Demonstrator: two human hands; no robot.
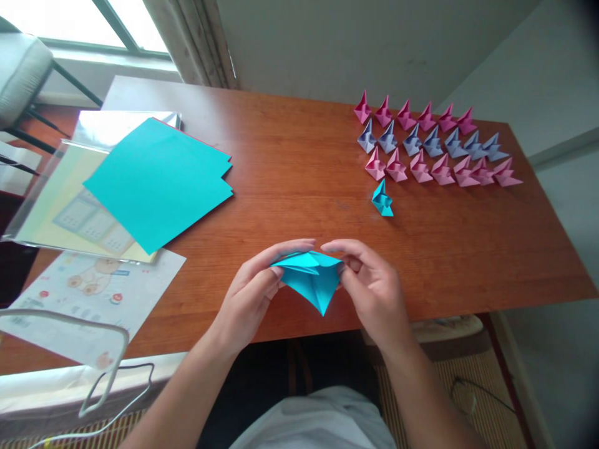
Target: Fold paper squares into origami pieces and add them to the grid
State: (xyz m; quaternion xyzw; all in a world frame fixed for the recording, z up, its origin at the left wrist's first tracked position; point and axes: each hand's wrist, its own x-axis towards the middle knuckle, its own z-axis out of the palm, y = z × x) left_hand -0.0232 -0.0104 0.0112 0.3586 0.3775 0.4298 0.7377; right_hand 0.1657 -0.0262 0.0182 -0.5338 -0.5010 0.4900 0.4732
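A partly folded turquoise origami paper (322, 284) is held between my two hands, just above the table's front edge. Layered flaps lie along its top, and a point hangs downward. My left hand (253, 290) pinches its left corner, thumb in front and fingers behind. On the other side, my right hand (372, 280) grips the right corner between thumb and fingers. Beyond my right hand, a small finished-looking turquoise origami piece (382, 199) stands on the table.
Rows of magenta (406, 115), lavender (433, 142) and pink origami pieces (442, 169) line the wooden table (290, 181) at back right. Turquoise paper sheets (161, 184) lie at left on a clear plastic packet (42, 215). A printed sheet (98, 305) and white tubular frame (124, 349) are nearer.
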